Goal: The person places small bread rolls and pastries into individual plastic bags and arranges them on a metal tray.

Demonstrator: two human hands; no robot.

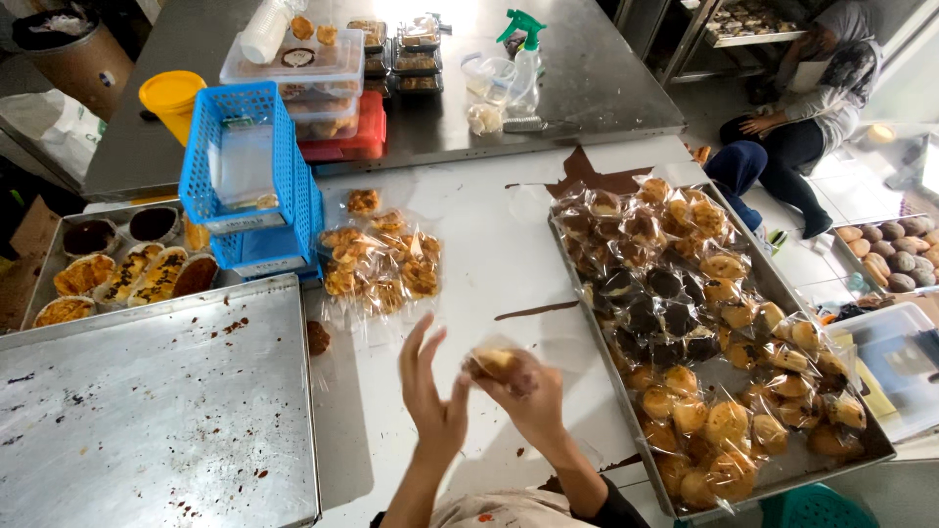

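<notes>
Clear plastic wraps the bun (494, 364) at lower centre of the frame, pinched in the right hand (528, 396) above the white counter (489, 244), while the left hand (435, 401), fingers spread and empty, steadies it beside the tray (773, 284) of bagged buns at right.

A white worktable (489, 244) fills the foreground of a bakery workroom, with a long steel table (606, 68) set beyond it under bright, even light that glares off the metal. A steel rack (724, 39) stands at the far right. On the pale tiled floor (831, 264) beside it, a person (812, 108) sits near trays of baked goods.
</notes>
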